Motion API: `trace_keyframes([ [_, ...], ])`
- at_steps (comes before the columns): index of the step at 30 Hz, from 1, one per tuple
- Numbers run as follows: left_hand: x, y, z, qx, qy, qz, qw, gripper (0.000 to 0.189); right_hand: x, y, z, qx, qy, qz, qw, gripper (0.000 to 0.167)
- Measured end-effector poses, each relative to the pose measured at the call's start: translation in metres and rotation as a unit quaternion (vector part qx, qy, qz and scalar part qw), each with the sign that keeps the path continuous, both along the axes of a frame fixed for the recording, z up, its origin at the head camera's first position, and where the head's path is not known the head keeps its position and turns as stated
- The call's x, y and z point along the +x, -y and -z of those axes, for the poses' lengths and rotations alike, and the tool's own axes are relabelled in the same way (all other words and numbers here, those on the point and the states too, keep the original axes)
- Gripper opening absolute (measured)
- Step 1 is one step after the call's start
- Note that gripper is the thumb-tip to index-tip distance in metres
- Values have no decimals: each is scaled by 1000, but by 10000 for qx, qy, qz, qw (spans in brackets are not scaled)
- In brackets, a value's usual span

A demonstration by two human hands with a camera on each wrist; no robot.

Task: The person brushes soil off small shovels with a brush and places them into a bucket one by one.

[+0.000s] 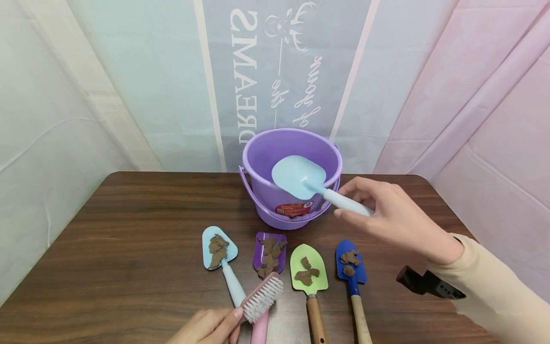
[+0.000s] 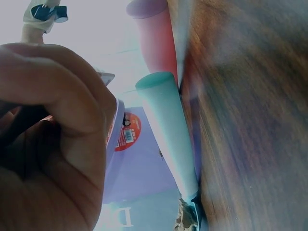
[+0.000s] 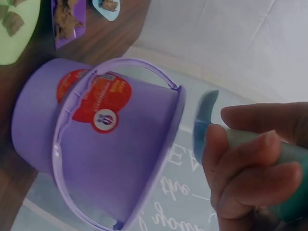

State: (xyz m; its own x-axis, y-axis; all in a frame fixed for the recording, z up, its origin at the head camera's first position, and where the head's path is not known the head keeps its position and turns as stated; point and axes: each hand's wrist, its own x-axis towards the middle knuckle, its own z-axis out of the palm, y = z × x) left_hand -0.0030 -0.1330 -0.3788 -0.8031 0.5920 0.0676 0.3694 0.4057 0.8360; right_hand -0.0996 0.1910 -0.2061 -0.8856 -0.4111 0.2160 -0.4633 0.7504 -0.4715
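Observation:
My right hand (image 1: 393, 217) grips the pale handle of a light blue hand shovel (image 1: 296, 176). Its bare blade hangs over the mouth of a purple bucket (image 1: 268, 198); the right wrist view shows the blade (image 3: 204, 113) just beyond the bucket's rim. Low in the head view, my left hand (image 1: 210, 327) holds a pink brush (image 1: 263, 297), white bristles showing. The brush lies over the pink handle of a purple shovel (image 1: 258, 253) and close to the handle of another light blue shovel (image 1: 234, 282). Brown clumps (image 1: 218, 249) sit on both blades. In the left wrist view the brush is mostly hidden.
To the right lie a green trowel (image 1: 296, 260) with a wooden handle and a blue trowel (image 1: 361, 274), both bearing brown clumps. The dark wooden table (image 1: 129, 248) carries everything. A printed curtain (image 1: 172, 86) hangs behind its far edge.

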Motion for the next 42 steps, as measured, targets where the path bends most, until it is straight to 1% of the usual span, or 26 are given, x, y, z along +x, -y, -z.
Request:
trace_keyframes([
  [4, 0, 0, 1, -31, -85, -52, 9999, 38, -10, 4, -13, 269, 222, -34, 9994, 17],
  [6, 1, -1, 2, -25, -51, -80, 10000, 38, -15, 7, -18, 369, 321, -44, 9988, 15],
  [9, 2, -1, 2, -22, 90, -122, 9999, 39, -23, 12, -24, 497, 403, -55, 9979, 15],
  [13, 2, -1, 3, -35, 195, -142, 9997, 39, -33, 18, -31, 621, 583, -98, 9963, 21],
  [16, 2, -1, 3, -27, 97, -144, 9998, 39, -41, 22, -35, 686, 832, -148, 9941, 24],
  [20, 2, -1, 4, -48, 74, -151, 9998, 39, -49, 26, -41, 756, 1096, -239, 9908, 25],
  [23, 2, 0, 3, -77, 190, -162, 9997, 39, -55, 28, -44, 884, 1113, -290, 9894, 26],
  [26, 2, 0, 3, -68, 348, -190, 9992, 40, -62, 31, -46, 1033, 1111, -281, 9880, 26],
  [33, 6, -2, 4, -34, 414, -315, 9986, 41, -79, 43, -45, 1237, 1301, -158, 9836, 27],
  [37, 5, -3, 4, -117, 653, -393, 9970, 42, -90, 48, -44, 1363, 1333, -189, 9815, 28],
  [42, 5, -4, 6, -224, 860, -474, 9949, 42, -104, 55, -41, 1598, 1396, -237, 9769, 25],
])
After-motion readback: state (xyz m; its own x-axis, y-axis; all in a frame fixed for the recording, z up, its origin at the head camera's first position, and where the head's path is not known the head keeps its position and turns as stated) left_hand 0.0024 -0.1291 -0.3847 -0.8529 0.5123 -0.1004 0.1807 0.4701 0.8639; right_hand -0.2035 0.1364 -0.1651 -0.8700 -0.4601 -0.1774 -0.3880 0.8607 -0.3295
